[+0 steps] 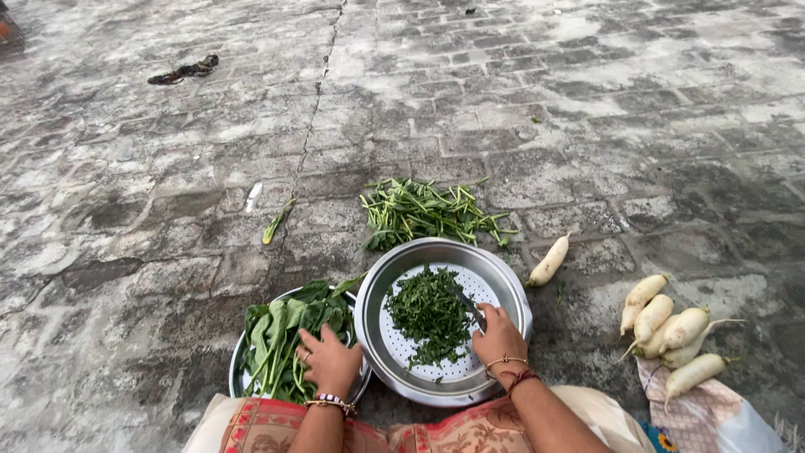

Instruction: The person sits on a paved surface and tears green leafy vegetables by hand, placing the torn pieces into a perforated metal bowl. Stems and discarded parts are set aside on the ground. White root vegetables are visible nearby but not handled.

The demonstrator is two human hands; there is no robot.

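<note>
My left hand rests on a heap of whole green leaves in a steel plate, fingers curled over the leaves. My right hand is inside a steel colander bowl, closed around a knife whose blade points into a pile of chopped greens. Both wrists wear bangles and thread bands.
A pile of cut stems lies on the brick paving beyond the bowl. One white radish lies alone to the right; several more radishes sit by a patterned cloth bag. A stray leaf lies left.
</note>
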